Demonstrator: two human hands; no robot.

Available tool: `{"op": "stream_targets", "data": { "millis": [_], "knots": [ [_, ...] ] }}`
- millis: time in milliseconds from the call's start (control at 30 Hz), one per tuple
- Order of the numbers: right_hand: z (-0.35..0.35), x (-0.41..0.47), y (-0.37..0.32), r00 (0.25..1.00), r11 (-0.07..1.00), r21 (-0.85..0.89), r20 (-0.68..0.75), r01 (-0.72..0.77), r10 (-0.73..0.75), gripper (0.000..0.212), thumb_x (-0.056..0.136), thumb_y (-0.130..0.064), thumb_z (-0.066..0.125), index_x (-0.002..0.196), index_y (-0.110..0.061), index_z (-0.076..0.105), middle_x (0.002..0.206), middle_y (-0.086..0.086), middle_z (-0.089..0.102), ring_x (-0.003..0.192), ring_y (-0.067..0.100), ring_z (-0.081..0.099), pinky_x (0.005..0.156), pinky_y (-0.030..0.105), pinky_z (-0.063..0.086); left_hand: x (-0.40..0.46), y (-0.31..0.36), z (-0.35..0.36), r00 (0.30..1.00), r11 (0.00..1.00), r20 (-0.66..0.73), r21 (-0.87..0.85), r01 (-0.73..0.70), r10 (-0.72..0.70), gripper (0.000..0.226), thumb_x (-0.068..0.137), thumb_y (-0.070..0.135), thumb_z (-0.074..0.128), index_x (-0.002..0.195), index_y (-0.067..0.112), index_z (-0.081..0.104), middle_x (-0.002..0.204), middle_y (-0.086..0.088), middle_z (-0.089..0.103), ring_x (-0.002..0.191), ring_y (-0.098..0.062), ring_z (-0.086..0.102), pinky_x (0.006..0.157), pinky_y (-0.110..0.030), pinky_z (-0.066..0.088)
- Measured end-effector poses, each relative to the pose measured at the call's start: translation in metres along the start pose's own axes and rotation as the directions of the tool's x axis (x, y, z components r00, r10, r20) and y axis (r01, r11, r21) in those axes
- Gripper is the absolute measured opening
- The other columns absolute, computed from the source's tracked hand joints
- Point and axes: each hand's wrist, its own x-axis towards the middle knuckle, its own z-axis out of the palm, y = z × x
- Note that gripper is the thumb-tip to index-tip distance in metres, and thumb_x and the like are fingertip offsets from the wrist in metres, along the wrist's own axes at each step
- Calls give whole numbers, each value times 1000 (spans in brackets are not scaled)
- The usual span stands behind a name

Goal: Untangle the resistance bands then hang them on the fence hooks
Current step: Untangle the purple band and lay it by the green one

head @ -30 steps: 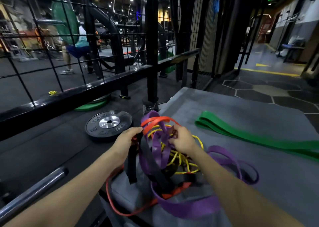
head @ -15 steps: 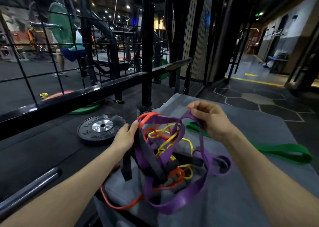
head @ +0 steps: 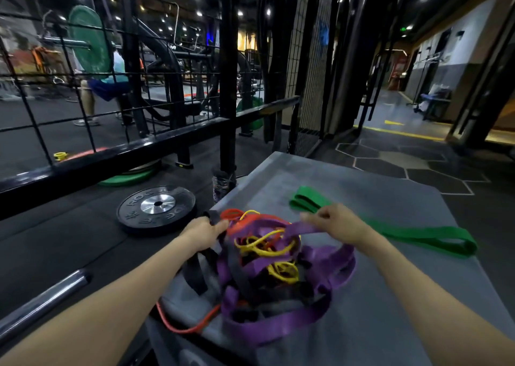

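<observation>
- Two bare forearms reach out from us toward a tangle of resistance bands [head: 267, 271] on the near left part of the grey tabletop [head: 390, 324]: purple, black, yellow and orange-red loops knotted together.
- Our left hand [head: 204, 233] has its grip closed on a black band [head: 195, 271] at the tangle's left edge.
- Our right hand [head: 338, 225] pinches a purple band [head: 302, 229], lifting it off the pile.
- Just beyond the right hand, a green band [head: 418, 236] lies flat, apart from the tangle.
- Left of the tabletop, a black weight plate [head: 156, 209] lies on the floor.
- Farther on stands the black wire fence [head: 228, 87].
</observation>
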Motion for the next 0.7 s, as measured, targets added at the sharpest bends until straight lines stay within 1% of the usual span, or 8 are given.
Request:
{"op": "stream_targets", "data": {
  "millis": [33,100,200,300,400,500,600,700],
  "knots": [
    [3,0,2,999,994,-112,53,11,-5,51,79,-38,71,46,-20,37,47,-5,28,45,9,24,48,26,22,-2,0,2,1000,995,19,98,23,-25,67,85,61,47,122,5,55,126,-14,57,119,-31,50,99,-34,39],
    [6,1,1,995,994,-100,91,52,-43,37,75,-30,76,49,-20,52,45,-8,38,43,3,32,50,22,29,-10,4,5,995,968,-75,240,76,-59,77,80,68,48,130,9,44,138,-14,40,129,-33,37,105,-43,32],
    [5,-1,-15,979,983,17,82,183,-184,24,78,-19,74,69,2,65,57,2,48,53,5,39,57,26,34,-22,22,11,948,968,-250,199,-150,198,73,81,60,55,132,10,39,137,-15,31,130,-33,34,105,-41,30],
    [-8,-4,-34,965,945,198,-22,260,-261,9,78,-10,72,72,-8,67,64,0,55,56,3,45,58,17,37,-18,29,23,932,926,-53,150,-348,358,76,74,56,66,134,18,38,133,-10,37,126,-29,40,105,-41,35],
    [-26,-2,-42,946,846,426,-180,321,-269,12,79,-7,70,76,-19,67,75,2,61,70,8,52,70,23,43,-3,23,34,943,936,23,117,-332,332,42,81,42,66,112,18,53,111,-2,60,110,-24,56,92,-36,45],
    [-42,2,-45,902,709,570,-358,415,-240,14,81,-2,64,77,-16,64,64,-8,62,61,3,50,63,15,41,7,22,35,932,932,-30,41,-359,361,14,86,31,63,92,19,61,85,1,65,91,-24,62,79,-33,47],
    [-53,4,-42,865,528,698,-475,483,-163,9,69,-30,73,73,-24,68,56,-14,59,51,0,42,51,12,32,13,29,19,937,944,-203,-113,-311,284,18,89,27,59,90,10,65,79,-5,63,85,-28,62,75,-32,46],
    [-60,6,-26,849,432,749,-522,502,-82,33,51,-54,79,70,-29,69,58,-14,60,49,0,42,48,13,31,16,36,-13,891,980,-430,-57,-189,147,22,94,30,46,100,13,58,105,-11,64,104,-31,58,92,-40,42]
  ]
}}
